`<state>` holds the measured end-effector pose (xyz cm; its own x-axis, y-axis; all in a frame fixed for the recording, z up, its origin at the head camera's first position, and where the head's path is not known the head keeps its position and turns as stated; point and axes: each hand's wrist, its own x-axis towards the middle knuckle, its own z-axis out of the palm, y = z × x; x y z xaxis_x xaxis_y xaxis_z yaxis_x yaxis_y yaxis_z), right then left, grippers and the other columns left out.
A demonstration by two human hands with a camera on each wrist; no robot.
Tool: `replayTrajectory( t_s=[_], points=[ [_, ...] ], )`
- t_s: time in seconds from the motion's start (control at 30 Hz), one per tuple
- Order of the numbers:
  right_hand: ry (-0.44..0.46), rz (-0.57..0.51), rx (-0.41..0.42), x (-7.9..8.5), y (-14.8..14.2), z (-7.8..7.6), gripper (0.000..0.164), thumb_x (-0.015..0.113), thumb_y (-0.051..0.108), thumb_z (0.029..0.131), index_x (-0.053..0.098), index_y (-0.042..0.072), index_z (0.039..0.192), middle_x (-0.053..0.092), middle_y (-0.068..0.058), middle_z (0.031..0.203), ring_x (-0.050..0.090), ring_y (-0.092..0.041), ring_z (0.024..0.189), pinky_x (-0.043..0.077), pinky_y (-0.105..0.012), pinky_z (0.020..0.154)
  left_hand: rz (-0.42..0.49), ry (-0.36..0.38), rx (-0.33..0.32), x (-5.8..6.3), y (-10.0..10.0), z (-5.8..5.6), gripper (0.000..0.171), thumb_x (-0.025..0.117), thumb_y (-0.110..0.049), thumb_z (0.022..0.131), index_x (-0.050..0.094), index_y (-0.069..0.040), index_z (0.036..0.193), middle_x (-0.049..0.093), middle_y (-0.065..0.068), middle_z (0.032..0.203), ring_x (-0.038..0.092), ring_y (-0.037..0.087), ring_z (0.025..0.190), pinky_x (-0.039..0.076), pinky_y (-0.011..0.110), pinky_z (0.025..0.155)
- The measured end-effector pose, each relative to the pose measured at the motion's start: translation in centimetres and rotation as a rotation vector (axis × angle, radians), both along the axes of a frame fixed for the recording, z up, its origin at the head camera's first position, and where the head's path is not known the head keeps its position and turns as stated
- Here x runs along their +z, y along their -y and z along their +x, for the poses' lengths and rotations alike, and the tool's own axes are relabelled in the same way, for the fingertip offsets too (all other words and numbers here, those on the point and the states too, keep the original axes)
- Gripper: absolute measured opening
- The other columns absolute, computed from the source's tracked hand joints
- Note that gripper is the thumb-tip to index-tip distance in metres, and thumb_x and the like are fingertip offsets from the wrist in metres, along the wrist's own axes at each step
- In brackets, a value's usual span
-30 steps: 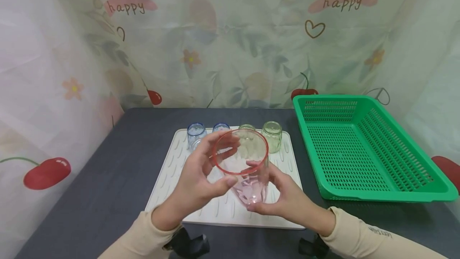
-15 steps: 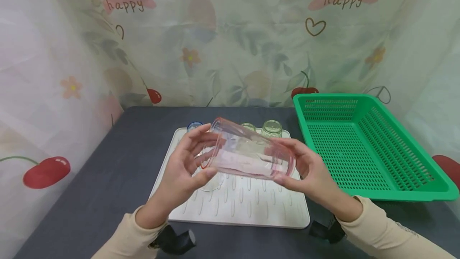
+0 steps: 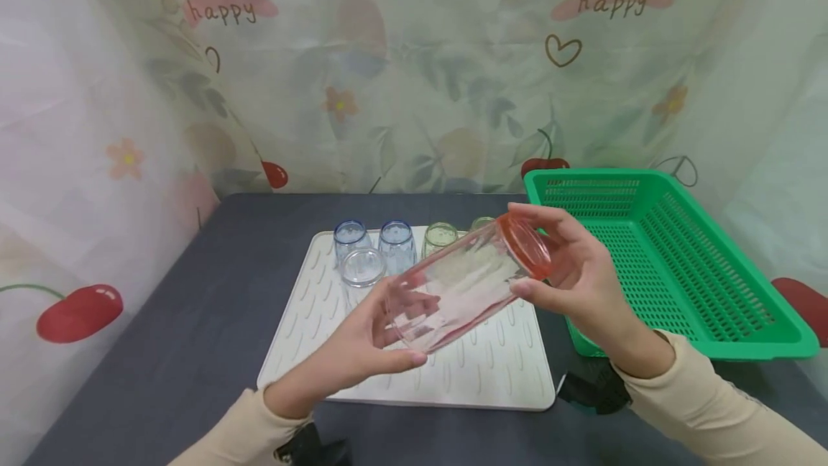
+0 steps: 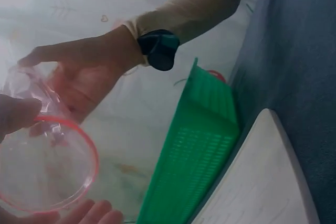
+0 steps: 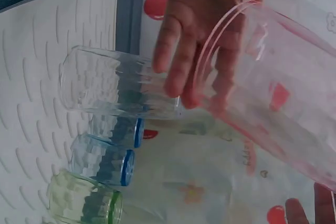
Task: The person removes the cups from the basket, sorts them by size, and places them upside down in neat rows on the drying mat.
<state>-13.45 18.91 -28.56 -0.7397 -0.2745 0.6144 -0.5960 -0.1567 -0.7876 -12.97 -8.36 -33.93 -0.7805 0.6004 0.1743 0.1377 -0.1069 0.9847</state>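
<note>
Both hands hold a tall transparent pink drinking glass (image 3: 462,286) above the white ridged mat. It lies tilted in the air, its right end higher than its left. My left hand (image 3: 369,347) grips the lower end, thumb in front and fingers behind. At the upper end, which looks strongly red in the head view, my right hand (image 3: 585,272) has its thumb and fingers around the glass. In the left wrist view a red ring of the pink glass (image 4: 94,163) shows close to my left hand. The right wrist view shows my left fingers (image 5: 181,72) against one end.
On the mat (image 3: 446,387) stand a clear glass (image 3: 362,272), two blue glasses (image 3: 351,234) and two green glasses (image 3: 440,234), one partly hidden by the pink glass. A green perforated basket (image 3: 673,286) sits on the dark table to the right. Printed curtains surround the table.
The pink glass was upright with its red rim upward, then was tipped sideways. Now its right end is raised and its left end lowered. My right hand has moved right and up.
</note>
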Motion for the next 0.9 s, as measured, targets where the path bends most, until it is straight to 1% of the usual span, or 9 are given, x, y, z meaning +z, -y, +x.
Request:
replayTrajectory(
  t_s=[0.07,0.13,0.2,0.27,0.43,0.57,0.7,0.8,0.9],
  points=[
    [0.018,0.061,-0.006,0.1,0.2,0.1,0.064,0.072,-0.011,0.078,0.048,-0.002,0.137,0.058,-0.008,0.131,0.059,-0.019,0.114,0.055,-0.028,0.085,-0.018,0.031,-0.043,-0.7,-0.2,-0.1,0.082,0.075,-0.006,0.083,0.027,-0.007,0.148,0.041,0.021,0.146,0.045,0.027,0.134,0.045,0.030,0.102],
    [0.028,0.141,-0.031,0.1,0.4,0.1,0.066,0.073,-0.010,0.077,0.047,-0.002,0.137,0.058,-0.004,0.131,0.060,-0.017,0.114,0.055,-0.028,0.087,-0.080,0.014,-0.059,-1.2,-0.2,-0.1,0.078,0.073,-0.008,0.085,0.028,-0.008,0.148,0.040,0.018,0.147,0.044,0.026,0.135,0.042,0.032,0.106],
    [0.033,0.202,-0.050,0.0,0.6,0.1,0.067,0.074,-0.010,0.077,0.047,-0.002,0.138,0.057,-0.002,0.131,0.060,-0.016,0.114,0.054,-0.028,0.088,-0.174,-0.056,-0.048,-1.4,-0.1,0.0,0.075,0.073,-0.011,0.087,0.030,-0.010,0.148,0.042,0.014,0.146,0.043,0.025,0.135,0.040,0.033,0.108],
    [0.053,0.261,-0.081,-0.2,0.7,0.1,0.068,0.076,-0.008,0.076,0.047,-0.001,0.138,0.056,-0.001,0.133,0.060,-0.015,0.113,0.054,-0.028,0.087,-0.288,-0.161,-0.009,-1.2,0.1,0.3,0.071,0.071,-0.014,0.089,0.032,-0.014,0.148,0.042,0.008,0.147,0.040,0.024,0.138,0.038,0.034,0.109],
    [0.082,0.298,-0.123,-1.0,1.2,-0.2,0.068,0.078,-0.005,0.076,0.049,0.003,0.137,0.054,-0.007,0.137,0.061,-0.012,0.114,0.053,-0.027,0.089,-0.513,-0.523,0.186,-0.1,1.3,1.0,0.064,0.069,-0.019,0.090,0.039,-0.017,0.146,0.043,-0.002,0.146,0.041,0.016,0.137,0.041,0.040,0.107],
    [0.096,0.295,-0.153,-1.6,1.6,-0.6,0.066,0.079,-0.002,0.077,0.051,0.005,0.136,0.053,-0.009,0.138,0.061,-0.010,0.114,0.053,-0.027,0.089,-0.601,-0.755,0.362,0.7,2.8,1.2,0.065,0.070,-0.018,0.089,0.039,-0.017,0.146,0.044,-0.001,0.146,0.044,0.016,0.134,0.042,0.041,0.105],
    [0.111,0.304,-0.194,-2.1,1.9,-0.9,0.066,0.080,0.001,0.076,0.052,0.007,0.136,0.053,-0.007,0.138,0.059,-0.011,0.115,0.052,-0.028,0.091,-0.613,-0.901,0.517,1.2,4.5,1.1,0.070,0.071,-0.011,0.084,0.039,-0.013,0.147,0.045,0.005,0.146,0.044,0.021,0.134,0.033,0.024,0.110],
    [0.119,0.329,-0.234,-2.4,2.1,-1.2,0.067,0.081,0.004,0.076,0.052,0.010,0.136,0.054,-0.005,0.138,0.059,-0.013,0.116,0.052,-0.032,0.092,-0.630,-0.952,0.614,1.4,5.8,0.9,0.075,0.071,-0.007,0.082,0.037,-0.011,0.148,0.042,0.009,0.148,0.044,0.025,0.134,0.022,0.012,0.111],
    [0.131,0.351,-0.268,-2.8,2.3,-1.5,0.068,0.082,0.008,0.076,0.052,0.011,0.137,0.054,-0.003,0.138,0.059,-0.016,0.117,0.051,-0.036,0.092,-0.668,-0.951,0.683,1.4,6.9,0.7,0.077,0.069,-0.007,0.082,0.034,-0.010,0.150,0.039,0.010,0.151,0.042,0.028,0.136,0.029,0.021,0.112]
  ],
)
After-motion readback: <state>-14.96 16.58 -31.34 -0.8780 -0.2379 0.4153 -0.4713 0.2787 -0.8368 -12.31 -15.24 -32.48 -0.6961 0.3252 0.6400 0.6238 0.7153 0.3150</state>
